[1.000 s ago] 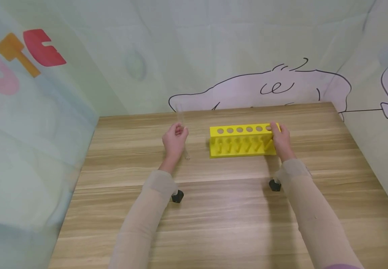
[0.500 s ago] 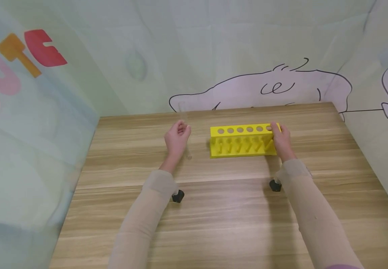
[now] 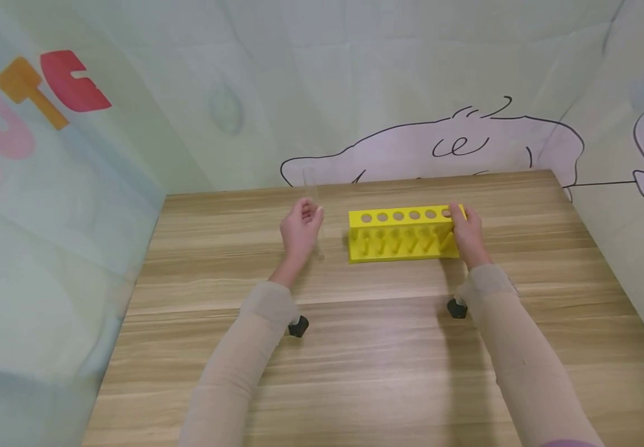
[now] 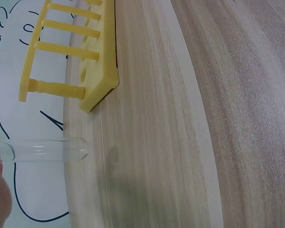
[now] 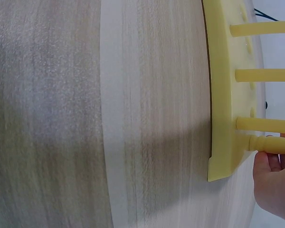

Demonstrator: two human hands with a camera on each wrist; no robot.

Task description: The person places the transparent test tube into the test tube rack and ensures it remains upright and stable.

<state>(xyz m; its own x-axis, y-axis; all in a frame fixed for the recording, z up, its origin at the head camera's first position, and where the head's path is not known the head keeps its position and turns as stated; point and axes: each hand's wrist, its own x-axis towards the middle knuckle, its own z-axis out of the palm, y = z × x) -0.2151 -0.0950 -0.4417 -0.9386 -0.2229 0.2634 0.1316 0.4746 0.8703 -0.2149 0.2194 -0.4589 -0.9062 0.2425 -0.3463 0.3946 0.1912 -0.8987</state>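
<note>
Though the rack (image 3: 406,225) stays, the tube (image 4: 45,150) (clear) nears it.

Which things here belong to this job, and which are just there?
Part of the job:
clear, round-ended tube, held in the left hand
yellow, six-holed plastic rack, gripped by the right hand

Just there:
brown wood-grain table
pale, cartoon-printed cloth backdrop

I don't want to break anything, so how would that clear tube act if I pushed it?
The clear tube would probably roll if laid down, since its sides look round. It likely couldn't stand alone, because its end is rounded. It looks straight and see-through, so maybe it's stiff and, if glass, breakable.
</note>
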